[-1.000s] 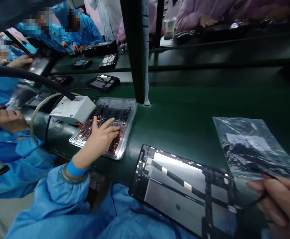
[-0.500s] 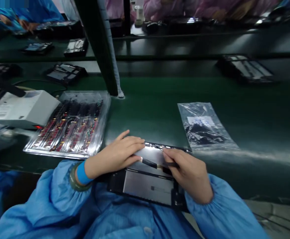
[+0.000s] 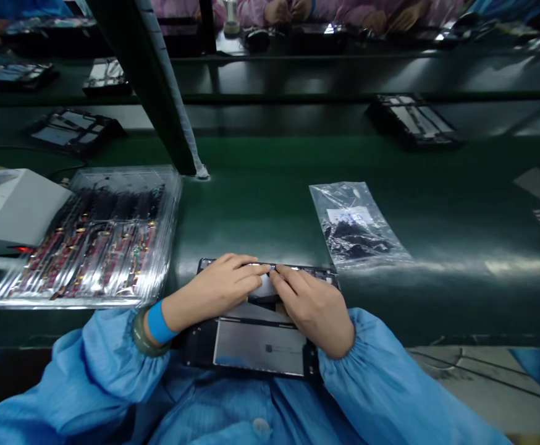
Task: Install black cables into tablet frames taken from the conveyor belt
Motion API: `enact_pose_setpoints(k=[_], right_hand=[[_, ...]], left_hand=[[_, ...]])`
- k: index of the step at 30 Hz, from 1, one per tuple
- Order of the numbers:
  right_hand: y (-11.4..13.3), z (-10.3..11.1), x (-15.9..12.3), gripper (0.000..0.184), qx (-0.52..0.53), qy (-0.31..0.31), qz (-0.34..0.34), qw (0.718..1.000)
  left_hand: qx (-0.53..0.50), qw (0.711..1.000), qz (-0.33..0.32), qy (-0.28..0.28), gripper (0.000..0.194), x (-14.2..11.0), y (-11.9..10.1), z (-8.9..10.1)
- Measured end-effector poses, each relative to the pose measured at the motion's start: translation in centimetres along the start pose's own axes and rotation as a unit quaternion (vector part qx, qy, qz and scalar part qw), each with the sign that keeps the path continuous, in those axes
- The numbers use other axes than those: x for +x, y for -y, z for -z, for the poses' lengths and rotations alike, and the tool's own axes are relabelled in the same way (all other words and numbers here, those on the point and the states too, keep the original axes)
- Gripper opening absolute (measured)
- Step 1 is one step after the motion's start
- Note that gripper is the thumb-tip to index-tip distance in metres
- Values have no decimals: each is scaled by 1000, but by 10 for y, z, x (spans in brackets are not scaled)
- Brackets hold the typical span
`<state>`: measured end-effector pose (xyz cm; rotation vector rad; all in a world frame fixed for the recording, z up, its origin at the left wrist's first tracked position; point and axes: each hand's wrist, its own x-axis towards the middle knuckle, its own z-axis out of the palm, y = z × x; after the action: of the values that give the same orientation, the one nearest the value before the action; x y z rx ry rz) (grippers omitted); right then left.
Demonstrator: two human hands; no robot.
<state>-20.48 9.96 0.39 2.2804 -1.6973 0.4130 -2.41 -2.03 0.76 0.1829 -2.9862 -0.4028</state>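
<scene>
In front of my body lies an opened phone, in two overlapping parts. The nearer part is a dark panel (image 3: 200,343) with a silvery plate bearing a small square code. Beyond it sits a narrow dark frame (image 3: 328,276) with a grey metal inner face, partly covered by my fingers. My left hand (image 3: 221,284) grips the frame from the left, fingers together along its far edge. My right hand (image 3: 314,303) closes on the frame from the right, its fingertips almost meeting the left ones. Its thumb is hidden, and whether a small part or tool is under the fingers cannot be seen.
A clear plastic tray (image 3: 170,247) of small circuit parts lies left, beside a white box (image 3: 20,201). A plastic bag (image 3: 358,228) of black pieces lies right. A dark post (image 3: 159,93) rises behind. Black trays (image 3: 413,120) stand farther back; co-workers' hands (image 3: 288,11) show beyond.
My right hand has moved left along the frame, its fingertips now close to my left ones. The thin dark tool it held no longer shows. The whole view has shifted rightward.
</scene>
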Motion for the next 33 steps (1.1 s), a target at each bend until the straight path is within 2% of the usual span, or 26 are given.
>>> enact_pose_setpoints(k=[6, 14, 19, 25, 33], right_hand=[[3, 5, -1, 22, -8, -4, -2, 1000], [3, 1, -3, 23, 13, 7, -20, 1000], [4, 7, -7, 27, 47, 4, -41, 998], [-3, 16, -24, 32, 74, 10, -46, 996], [-13, 9, -38, 27, 39, -24, -11, 999]], left_hand=[[41, 999, -9, 8, 23, 1, 2, -2], [44, 999, -7, 2, 21, 2, 2, -3], [17, 1000, 0, -16, 20, 4, 1, 0], [45, 999, -6, 7, 38, 2, 2, -2], [96, 995, -21, 27, 40, 2, 0, -3]])
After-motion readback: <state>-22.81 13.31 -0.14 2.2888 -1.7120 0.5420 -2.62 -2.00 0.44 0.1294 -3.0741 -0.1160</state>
